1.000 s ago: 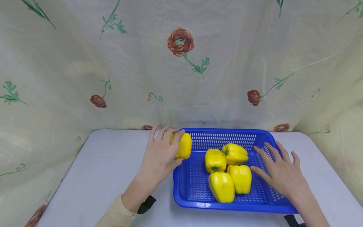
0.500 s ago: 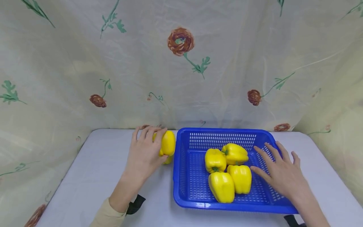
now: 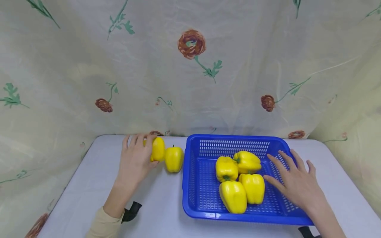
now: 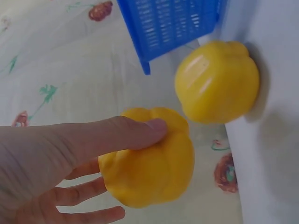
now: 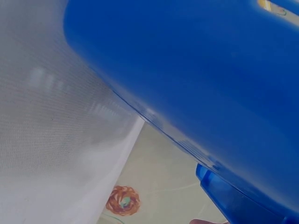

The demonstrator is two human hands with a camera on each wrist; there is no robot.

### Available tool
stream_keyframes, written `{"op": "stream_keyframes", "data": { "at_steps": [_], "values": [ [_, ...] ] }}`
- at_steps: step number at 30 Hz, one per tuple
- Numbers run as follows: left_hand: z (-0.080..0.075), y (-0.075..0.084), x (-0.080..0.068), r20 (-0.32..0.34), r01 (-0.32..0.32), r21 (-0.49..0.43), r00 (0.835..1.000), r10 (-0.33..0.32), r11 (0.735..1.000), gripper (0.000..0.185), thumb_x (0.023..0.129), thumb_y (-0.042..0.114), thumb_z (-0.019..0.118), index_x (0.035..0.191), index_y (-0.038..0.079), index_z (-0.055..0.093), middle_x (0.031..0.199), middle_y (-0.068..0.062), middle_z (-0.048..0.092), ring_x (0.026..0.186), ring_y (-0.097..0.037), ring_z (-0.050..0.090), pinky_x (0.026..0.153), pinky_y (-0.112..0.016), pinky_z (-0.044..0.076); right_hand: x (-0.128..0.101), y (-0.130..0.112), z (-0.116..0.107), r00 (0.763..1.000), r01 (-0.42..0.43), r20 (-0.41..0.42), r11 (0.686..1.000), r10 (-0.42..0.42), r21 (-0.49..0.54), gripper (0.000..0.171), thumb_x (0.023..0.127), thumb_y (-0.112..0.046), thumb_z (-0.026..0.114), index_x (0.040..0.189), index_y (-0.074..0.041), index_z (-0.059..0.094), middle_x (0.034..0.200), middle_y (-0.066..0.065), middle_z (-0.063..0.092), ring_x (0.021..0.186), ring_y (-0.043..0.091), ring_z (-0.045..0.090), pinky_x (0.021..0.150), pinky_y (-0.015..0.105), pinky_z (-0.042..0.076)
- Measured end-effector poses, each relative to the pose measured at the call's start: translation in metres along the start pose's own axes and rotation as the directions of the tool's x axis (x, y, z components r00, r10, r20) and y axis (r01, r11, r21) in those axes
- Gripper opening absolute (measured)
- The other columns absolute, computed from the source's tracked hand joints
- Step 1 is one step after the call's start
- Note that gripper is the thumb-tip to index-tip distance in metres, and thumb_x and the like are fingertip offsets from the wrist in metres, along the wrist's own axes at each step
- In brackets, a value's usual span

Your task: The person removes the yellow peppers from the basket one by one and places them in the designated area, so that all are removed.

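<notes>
My left hand (image 3: pixel 136 158) grips a yellow bell pepper (image 3: pixel 158 149) above the far left part of the table; in the left wrist view the thumb lies across that pepper (image 4: pixel 154 172). Just right of it, a second yellow bell pepper (image 3: pixel 174 159) stands on the table, stem up, close beside the blue basket (image 3: pixel 187 185). Several more yellow peppers (image 3: pixel 233 197) lie together inside the basket. Over the basket's right side, my right hand (image 3: pixel 300 181) is spread with straight fingers and holds nothing. The right wrist view is mostly filled by the basket's outer wall (image 5: pixel 187 60).
A white-covered table (image 3: pixel 86 185) carries everything. Behind it hangs a pale curtain (image 3: pixel 143 66) printed with flowers, close to the table's back edge. The basket takes up the right half of the table.
My left hand has moved left with its pepper, from the basket's left rim to over the table. The standing pepper beside the basket has come into view. The right hand has stayed put.
</notes>
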State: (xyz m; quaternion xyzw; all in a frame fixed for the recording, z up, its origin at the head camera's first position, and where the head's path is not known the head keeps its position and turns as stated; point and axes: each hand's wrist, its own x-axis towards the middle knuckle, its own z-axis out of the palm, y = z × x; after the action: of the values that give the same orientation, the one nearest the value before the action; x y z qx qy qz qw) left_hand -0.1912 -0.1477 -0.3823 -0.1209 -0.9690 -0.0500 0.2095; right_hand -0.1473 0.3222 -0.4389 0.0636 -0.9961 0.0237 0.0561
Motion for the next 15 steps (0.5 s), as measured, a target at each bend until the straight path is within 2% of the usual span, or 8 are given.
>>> {"op": "stream_keyframes", "data": {
  "at_steps": [9,15],
  "values": [
    [0.018,-0.011,-0.003,0.089,0.019,0.011,0.996,-0.02,1.0,0.082,0.065,0.027,0.106,0.135,0.008,0.067,0.133,-0.02,0.07,0.129,-0.047,0.064,0.122,-0.073,0.039,-0.001,0.0,-0.001,1.0,-0.002,0.006,1.0,0.002,-0.004,0.082,0.099,-0.066,0.064,0.161,-0.015,0.045,0.164,0.034,0.039,0.152,0.063,0.021,0.111,0.095,0.018],
    [0.027,-0.014,-0.005,0.101,0.023,0.018,0.995,-0.025,1.0,0.082,0.065,0.028,0.107,0.134,0.008,0.068,0.132,-0.02,0.071,0.126,-0.047,0.066,0.12,-0.073,0.041,0.0,-0.001,0.0,1.0,-0.002,0.008,1.0,0.002,0.005,0.083,0.1,-0.067,0.062,0.162,-0.015,0.044,0.164,0.034,0.038,0.152,0.063,0.02,0.112,0.095,0.017]
  ]
}}
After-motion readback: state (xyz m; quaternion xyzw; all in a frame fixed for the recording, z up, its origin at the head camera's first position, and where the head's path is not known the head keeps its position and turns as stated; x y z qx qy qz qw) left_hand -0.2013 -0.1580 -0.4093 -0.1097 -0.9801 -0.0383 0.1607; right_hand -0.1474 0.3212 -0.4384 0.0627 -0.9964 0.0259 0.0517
